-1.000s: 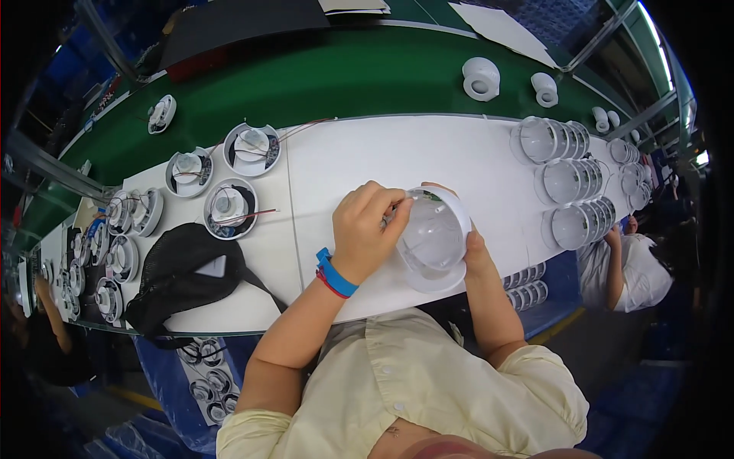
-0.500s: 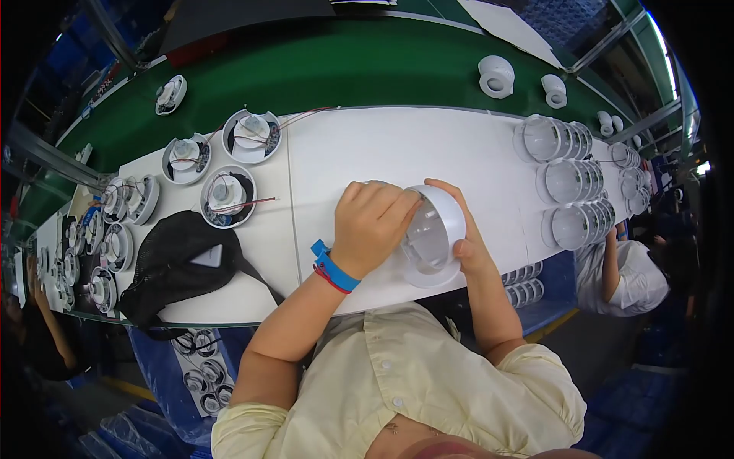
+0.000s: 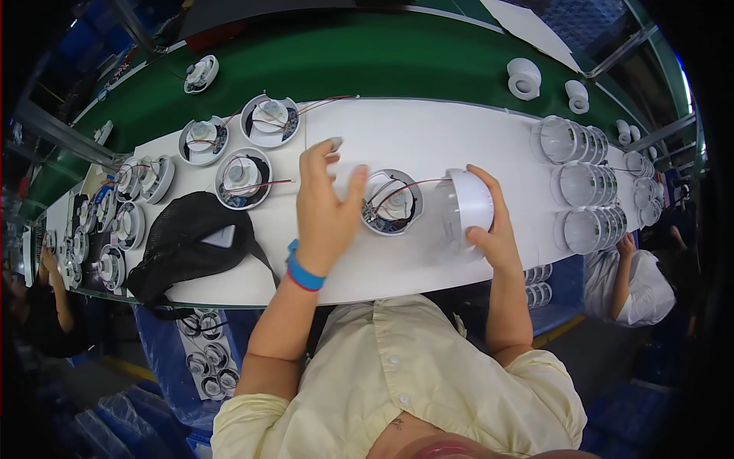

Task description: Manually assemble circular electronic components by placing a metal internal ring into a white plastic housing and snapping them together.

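Observation:
My right hand (image 3: 493, 226) grips a white ring-shaped cover with a clear dome (image 3: 472, 205) by its outer side, holding it tilted over the white table. Just left of it a round white housing (image 3: 393, 202) lies on the table, with a white inner part, circuit boards and a thin red wire showing. The wire runs up toward the cover; whether it touches is unclear. My left hand (image 3: 330, 203) hovers left of the housing, fingers raised and thumb apart, holding nothing. A blue wristband (image 3: 305, 276) circles my left wrist.
Several similar wired housings (image 3: 243, 177) stand to the left, beside a black mesh bag (image 3: 195, 241). Rows of clear domes (image 3: 582, 185) stand at the right. White parts (image 3: 524, 79) rest on the green surface (image 3: 397, 65) beyond. Other people work at both sides.
My left hand has let go of the cover and moved left, opening. My right hand has shifted right with the cover and turned it sideways, baring the wired housing.

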The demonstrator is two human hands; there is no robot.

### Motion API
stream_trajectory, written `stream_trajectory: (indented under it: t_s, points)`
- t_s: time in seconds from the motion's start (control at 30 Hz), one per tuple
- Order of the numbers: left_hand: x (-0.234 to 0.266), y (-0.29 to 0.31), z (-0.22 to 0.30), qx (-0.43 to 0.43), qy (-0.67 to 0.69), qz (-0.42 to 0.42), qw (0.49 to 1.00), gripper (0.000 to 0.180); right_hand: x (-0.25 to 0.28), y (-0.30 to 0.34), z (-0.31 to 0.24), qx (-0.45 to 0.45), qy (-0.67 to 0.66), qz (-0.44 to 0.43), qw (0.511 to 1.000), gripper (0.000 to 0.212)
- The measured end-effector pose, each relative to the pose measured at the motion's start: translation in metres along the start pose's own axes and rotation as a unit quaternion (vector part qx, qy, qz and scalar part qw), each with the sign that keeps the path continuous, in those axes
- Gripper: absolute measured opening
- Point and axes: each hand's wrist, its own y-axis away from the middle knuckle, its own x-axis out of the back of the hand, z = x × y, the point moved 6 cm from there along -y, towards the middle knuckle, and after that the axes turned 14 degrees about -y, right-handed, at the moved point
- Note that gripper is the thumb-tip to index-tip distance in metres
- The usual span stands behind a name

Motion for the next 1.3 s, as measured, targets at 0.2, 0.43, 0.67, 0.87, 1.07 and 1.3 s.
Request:
stream_trajectory:
  t_s: [0.2,0.43,0.67,0.87,1.07,1.3]
  points:
    - [-0.049,0.045,-0.052,0.178,0.182,-0.324,0.911,0.055,-0.002,0.007,0.023,-0.002,0.038,0.028,0.999,0.096]
    - [-0.066,0.045,-0.054,0.266,0.26,-0.399,0.838,0.065,0.0,0.018,0.031,0.046,0.085,0.044,0.994,0.099]
    - [-0.063,0.039,-0.041,0.154,0.213,-0.389,0.883,0.067,-0.003,0.019,0.028,0.052,0.067,0.044,0.995,0.1]
    - [-0.074,0.047,-0.041,0.183,0.249,-0.417,0.855,0.07,-0.003,0.02,0.029,0.057,0.057,0.049,0.996,0.1]
    - [-0.079,0.045,-0.044,0.139,0.202,-0.388,0.888,0.07,-0.001,0.018,0.031,0.036,0.04,0.038,0.998,0.101]
    - [-0.092,0.05,-0.034,0.183,0.277,-0.271,0.903,0.078,-0.024,0.04,0.031,0.145,0.125,0.155,0.969,0.107]
